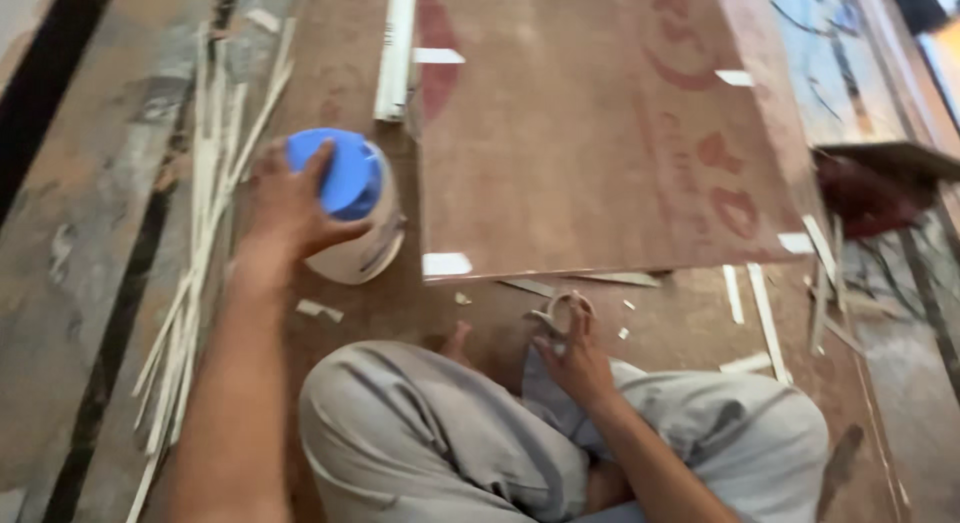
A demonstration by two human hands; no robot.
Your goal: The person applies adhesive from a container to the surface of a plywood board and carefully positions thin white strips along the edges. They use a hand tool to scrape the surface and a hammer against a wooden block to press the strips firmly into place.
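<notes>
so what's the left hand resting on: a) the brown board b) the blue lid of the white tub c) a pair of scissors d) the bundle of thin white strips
b: the left hand lies spread over the blue lid of the white tub, while the white strips and brown board lie apart from it.

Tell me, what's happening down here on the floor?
A person sits cross-legged on the floor. Their left hand rests on the blue lid of a white jar. Their right hand holds a small curved metal tool, hard to identify. A large brown board lies ahead, with thin white strips scattered around.
</notes>
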